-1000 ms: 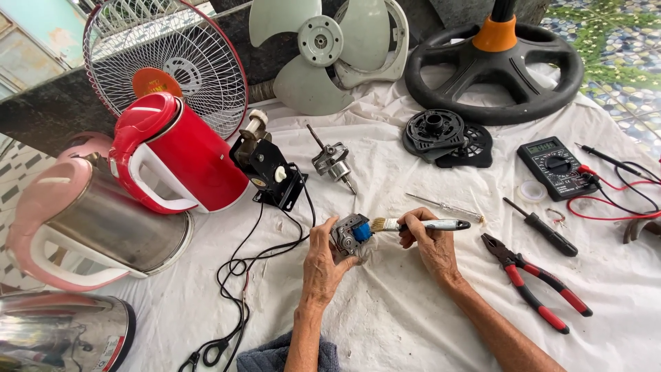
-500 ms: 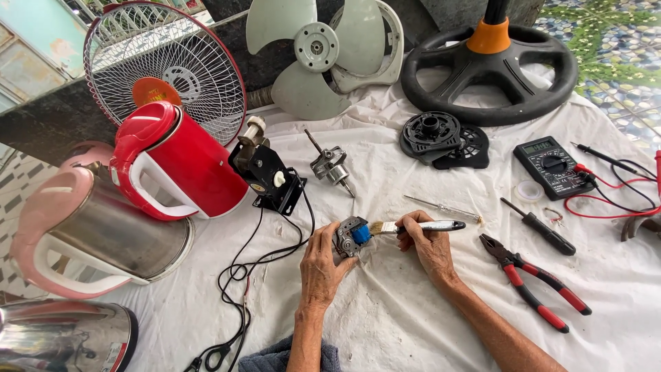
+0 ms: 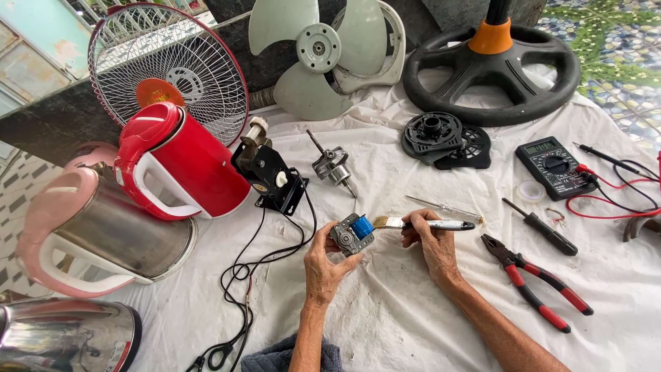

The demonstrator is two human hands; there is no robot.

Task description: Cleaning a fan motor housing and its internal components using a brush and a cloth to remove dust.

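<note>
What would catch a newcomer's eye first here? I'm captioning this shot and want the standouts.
Probably the red kettle lying tilted at the left on the white cloth, below the round wire fan guard. At centre, the left hand holds a small motor with a blue coil while the right hand puts a paintbrush to it. To the right lie red-handled pliers and a black multimeter.

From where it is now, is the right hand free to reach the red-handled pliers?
Probably not straight away: the right hand holds a paintbrush. The pliers lie close beside it on bare cloth, nothing between.
</note>
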